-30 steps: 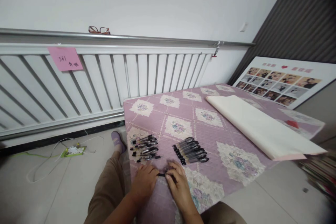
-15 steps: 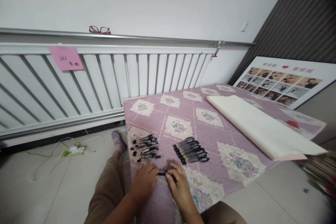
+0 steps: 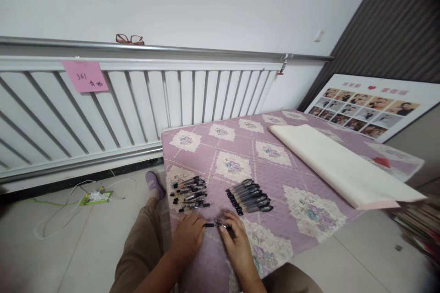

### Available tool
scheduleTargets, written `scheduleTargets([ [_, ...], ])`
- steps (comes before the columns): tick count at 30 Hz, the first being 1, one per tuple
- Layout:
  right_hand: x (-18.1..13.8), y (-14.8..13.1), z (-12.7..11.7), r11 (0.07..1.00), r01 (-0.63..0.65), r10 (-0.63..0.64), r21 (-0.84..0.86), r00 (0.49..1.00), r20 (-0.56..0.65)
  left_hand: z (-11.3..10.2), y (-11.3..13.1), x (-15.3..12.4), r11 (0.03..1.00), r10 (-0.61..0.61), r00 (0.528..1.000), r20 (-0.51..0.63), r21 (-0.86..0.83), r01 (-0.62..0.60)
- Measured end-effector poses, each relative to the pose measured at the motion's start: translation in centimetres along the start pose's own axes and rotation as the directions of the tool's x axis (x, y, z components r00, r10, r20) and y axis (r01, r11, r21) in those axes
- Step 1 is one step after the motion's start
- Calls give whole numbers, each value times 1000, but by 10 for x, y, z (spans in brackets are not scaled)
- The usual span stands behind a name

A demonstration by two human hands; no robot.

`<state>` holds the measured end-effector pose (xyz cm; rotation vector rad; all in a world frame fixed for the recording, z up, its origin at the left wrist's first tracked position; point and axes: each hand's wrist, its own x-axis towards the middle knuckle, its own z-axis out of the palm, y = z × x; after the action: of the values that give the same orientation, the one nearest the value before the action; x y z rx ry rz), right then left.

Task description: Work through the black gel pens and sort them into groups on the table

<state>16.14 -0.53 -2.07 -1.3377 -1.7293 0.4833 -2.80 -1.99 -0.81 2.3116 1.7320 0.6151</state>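
Close to the bed's near edge, my left hand [image 3: 188, 235] is closed on one end of a black pen [image 3: 209, 225]. The fingers of my right hand [image 3: 234, 234] pinch dark pen parts at the other end, with a clear or shiny piece showing between the hands. Whether the pen is in one piece there, I cannot tell. Just beyond my left hand lies a loose group of pens [image 3: 189, 193] with clear barrels and black ends. A neat slanted row of capped black pens [image 3: 250, 198] lies past my right hand.
A purple floral cover [image 3: 240, 146] spreads over the bed. On its right lies a large cream sheet [image 3: 326, 162]; a photo board [image 3: 364, 105] leans behind. Along the wall runs a white radiator [image 3: 178, 96], with glasses [image 3: 129, 39] above. A power strip [image 3: 98, 197] sits on the floor.
My right hand's grip on the pen has shifted slightly, and more of the pen parts shows between and under its fingers. The pens on the bed have stayed in place.
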Motion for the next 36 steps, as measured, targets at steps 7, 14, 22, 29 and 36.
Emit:
scheduleTargets([
  [7, -4, 7, 5, 995, -12, -1, -95, 991, -133, 3, -2, -1, 998, -51, 992, -118, -48, 45],
  [14, -1, 4, 9, 978, 75, -87, -192, 995, -54, 2, -2, 0, 994, -97, 984, -147, -56, 89],
  [22, -1, -7, 5, 950, 88, -68, -298, 995, 79, 0, 0, 7, 990, -135, 987, -84, 38, 139],
  [29, -3, -9, 5, 923, 44, -31, -382, 999, 40, 4, -4, 23, 975, -104, 989, -109, 184, 123],
  [36, -2, -14, 5, 897, 62, -15, -438, 994, 110, 3, -8, 34, 982, -97, 980, -176, 141, 122],
])
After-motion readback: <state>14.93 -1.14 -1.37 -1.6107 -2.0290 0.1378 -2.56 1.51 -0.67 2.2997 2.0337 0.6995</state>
